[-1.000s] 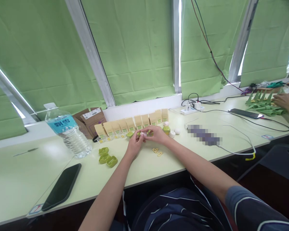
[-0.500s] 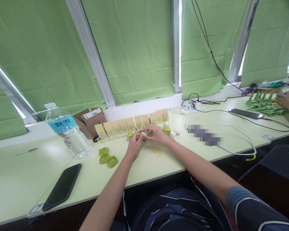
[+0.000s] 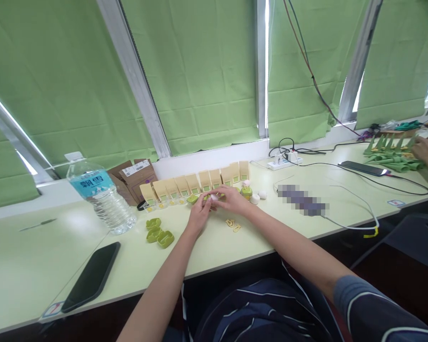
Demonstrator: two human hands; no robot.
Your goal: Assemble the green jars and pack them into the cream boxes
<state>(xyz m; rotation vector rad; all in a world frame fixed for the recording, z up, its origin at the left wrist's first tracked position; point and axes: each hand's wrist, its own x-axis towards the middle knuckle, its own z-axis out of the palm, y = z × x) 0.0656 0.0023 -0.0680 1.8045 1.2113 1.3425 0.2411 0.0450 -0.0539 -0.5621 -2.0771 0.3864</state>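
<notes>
Surface (image 3: 207, 259): smooth, pale, low sheen. White piece (image 3: 214, 197), centre of frame: smooth-looking; material not determinable. Green trays (image 3: 166, 239), left of centre: moulded plastic by appearance, smooth, faint gloss. Upright tan cards (image 3: 192, 183): matt, paper-like. Bottle (image 3: 109, 206), left: clear plastic, glossy, ribbed lower wall. Box (image 3: 137, 178) behind it: matt brown cardboard. Phone (image 3: 92, 278), lower left: dark, glass-like, glossy face. Blinds (image 3: 210, 71), upper frame: matt cloth-like sheet, creased. Window bars (image 3: 135, 78): grey metal, dull. Sleeve (image 3: 364, 294), lower right: soft matt cloth.
</notes>
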